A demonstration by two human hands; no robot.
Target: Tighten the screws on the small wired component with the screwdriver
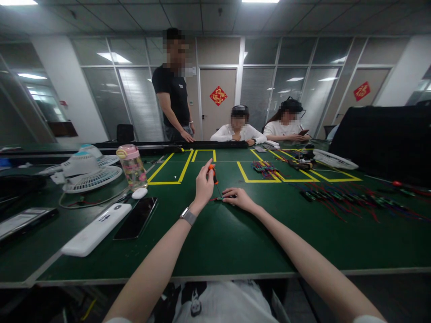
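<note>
My left hand [204, 187] is raised over the table with its fingers stretched upward along a screwdriver [215, 176] with an orange and black handle. The screwdriver stands nearly upright, its thin shaft pointing down at a small green circuit board [218, 199] on the table. My right hand [239, 199] rests on the table, its fingertips pinching the board's right side and covering part of it. Whether the tip sits in a screw is too small to tell.
Several wired boards [346, 197] lie at right, more [265, 169] inside yellow tape. Left are a black phone [136, 218], a white power bank [96, 229], a bottle [132, 167] and a white fan [90, 172]. Across the green table [235, 251], one person stands and two sit.
</note>
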